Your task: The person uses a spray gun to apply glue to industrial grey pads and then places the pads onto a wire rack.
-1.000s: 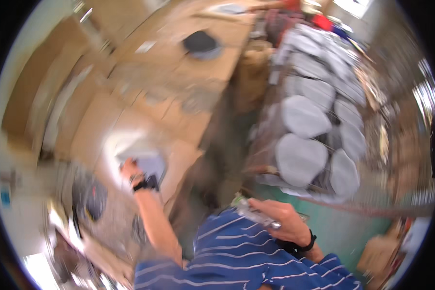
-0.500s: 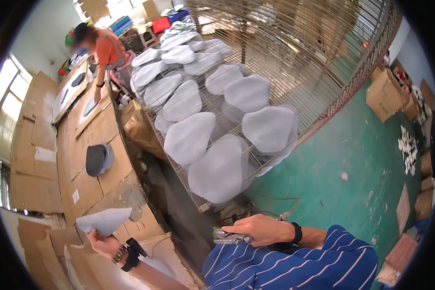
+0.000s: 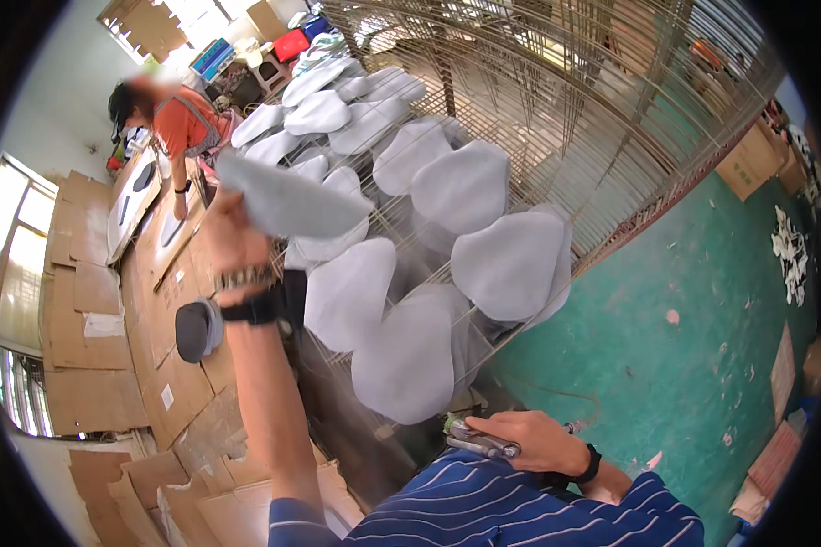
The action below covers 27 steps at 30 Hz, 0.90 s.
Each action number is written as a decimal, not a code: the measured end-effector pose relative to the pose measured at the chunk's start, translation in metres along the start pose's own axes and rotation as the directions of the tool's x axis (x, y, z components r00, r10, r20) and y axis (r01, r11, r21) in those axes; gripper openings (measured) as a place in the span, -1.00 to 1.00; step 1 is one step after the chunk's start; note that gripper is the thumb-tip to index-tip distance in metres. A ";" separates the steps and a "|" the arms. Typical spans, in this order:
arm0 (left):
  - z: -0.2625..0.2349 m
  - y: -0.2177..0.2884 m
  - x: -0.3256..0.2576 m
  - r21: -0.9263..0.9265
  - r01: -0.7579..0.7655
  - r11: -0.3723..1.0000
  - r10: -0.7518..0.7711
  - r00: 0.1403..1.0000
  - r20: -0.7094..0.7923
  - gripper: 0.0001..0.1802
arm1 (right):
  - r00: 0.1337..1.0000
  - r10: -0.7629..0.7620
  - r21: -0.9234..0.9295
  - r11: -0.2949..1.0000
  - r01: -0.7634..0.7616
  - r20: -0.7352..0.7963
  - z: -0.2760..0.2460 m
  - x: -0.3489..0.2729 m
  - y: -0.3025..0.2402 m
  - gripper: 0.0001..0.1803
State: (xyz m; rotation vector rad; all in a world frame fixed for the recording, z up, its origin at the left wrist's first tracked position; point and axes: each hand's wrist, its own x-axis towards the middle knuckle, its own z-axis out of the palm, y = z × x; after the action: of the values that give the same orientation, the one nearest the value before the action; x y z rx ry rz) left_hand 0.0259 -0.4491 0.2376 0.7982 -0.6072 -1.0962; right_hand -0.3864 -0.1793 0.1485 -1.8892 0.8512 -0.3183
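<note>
Raised from low over the table (image 3: 160, 305), the left hand (image 3: 233, 232) has swung up and forward since half a second ago, carrying a grey piece (image 3: 292, 201) to ten o'clock, in front of the wire rack (image 3: 566, 118). Near five o'clock, the right hand (image 3: 538, 442) has barely shifted. The left grip is closed on the near-left end of the piece; blur hides exactly how thumb and fingers meet. The right grip is wrapped around a metal spray gun (image 3: 479, 439), held at the waist.

The grey piece should be light and fairly soft – felt-like, yet stiff enough to keep its shape when held by one end. Its matte face looks unlikely to slip and hard to break, though a tight squeeze could crease it; whether it is damp, I cannot tell. A pinch at the rim seems the best hold, leaving the broad face untouched.

Similar pale grey pieces (image 3: 406, 356) lie on the rack's thin wires from the centre toward eleven o'clock, rounded and lobed, some overlapping. Brown cardboard covers the table at nine o'clock, where a dark grey stack (image 3: 193, 333) sits with paler layers beneath. Smooth, scuffed green floor (image 3: 648, 365) spreads at four o'clock.
</note>
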 end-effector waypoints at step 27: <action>-0.146 -0.018 -0.275 0.381 0.183 0.906 -0.056 0.945 -0.322 -0.56 | 0.846 -0.338 0.153 0.941 0.301 0.413 -0.009 0.060 -0.024 -0.08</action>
State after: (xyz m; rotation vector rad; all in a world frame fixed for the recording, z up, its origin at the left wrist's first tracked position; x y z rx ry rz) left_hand 0.0330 -0.1581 0.1255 1.3585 -0.5331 -0.9411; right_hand -0.3380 -0.2200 0.1649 -1.9189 0.2140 -0.1181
